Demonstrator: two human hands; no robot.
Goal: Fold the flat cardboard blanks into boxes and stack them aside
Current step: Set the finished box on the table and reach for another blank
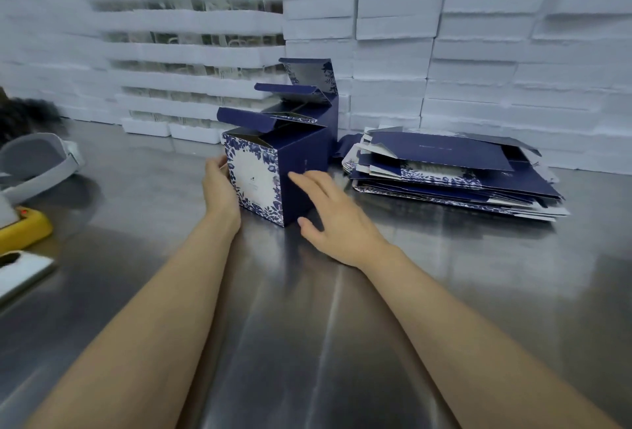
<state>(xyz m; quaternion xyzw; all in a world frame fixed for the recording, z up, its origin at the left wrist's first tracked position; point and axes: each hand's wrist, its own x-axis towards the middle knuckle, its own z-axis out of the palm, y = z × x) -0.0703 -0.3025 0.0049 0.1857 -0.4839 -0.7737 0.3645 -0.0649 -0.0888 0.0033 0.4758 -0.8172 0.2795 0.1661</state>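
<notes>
Three folded boxes on the steel desk (342, 326), counted by raised lids, in one row running away from the viewer: nearest box (270, 175), middle box (284, 88), rear box (309, 67). All upright, tops open. Nearest box near desk centre, floral white face to the left, navy face to the right. Left grip (219, 189) laid flat along the floral face, fingertips at its far edge, pinching nothing. Right grip (330, 214) spread, fingers straight and fanned, tips touching the navy face, thumb low by the bottom corner. One untidy pile of flat blanks (451, 172) to the right, edges splayed, close beside the row. Far edge walled by stacked white foam trays (478, 52). Along the left edge: one grey curved object (37, 165), one yellow block (24, 226), one white device (20, 274). Widest stretch of steel on the near side, crossed only by two forearms.
</notes>
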